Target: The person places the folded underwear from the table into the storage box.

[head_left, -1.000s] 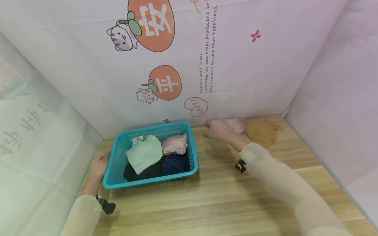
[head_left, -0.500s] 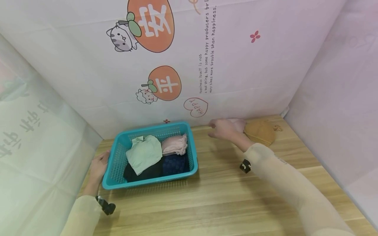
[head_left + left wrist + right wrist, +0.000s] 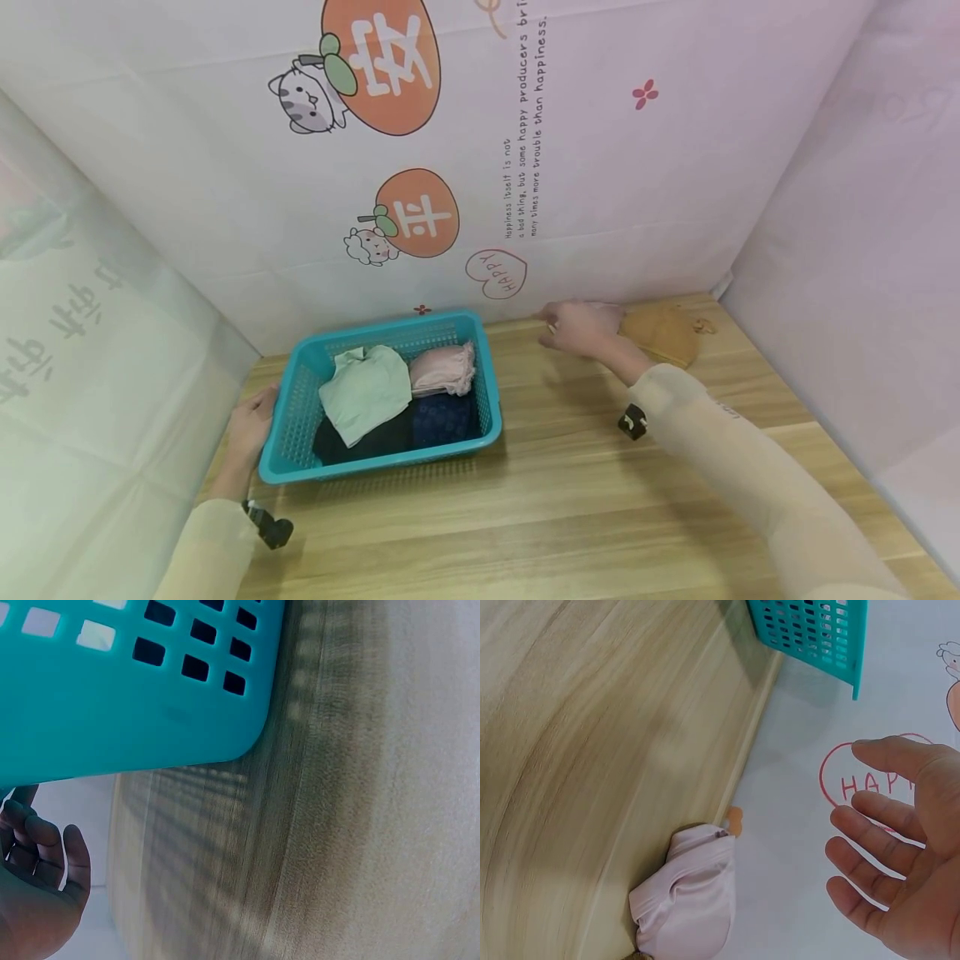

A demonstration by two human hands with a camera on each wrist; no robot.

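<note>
A teal plastic basket (image 3: 491, 383) stands on the wooden table, holding a mint green cloth (image 3: 367, 390), a folded pink garment with a ruffled edge (image 3: 442, 369), a navy cloth (image 3: 444, 418) and a black cloth (image 3: 367, 442). My left hand (image 3: 251, 421) rests against the basket's outer left side, fingers loosely bent; its thumb is hidden in the left wrist view. Over the table by the back wall, my right hand (image 3: 581, 329) is spread with an unoccupied palm. Just beyond it lies a folded pink satiny garment (image 3: 690, 892), partly hidden in the head view.
A mustard folded garment (image 3: 660, 332) lies right of the pink one, with a small tan piece (image 3: 703, 326) beside it. Printed fabric walls (image 3: 600, 167) enclose the wooden table (image 3: 525, 517) at the back and on both sides.
My right hand has drifted to the right, away from the basket and over part of the pink garment. The left hand and the basket stay where they were.
</note>
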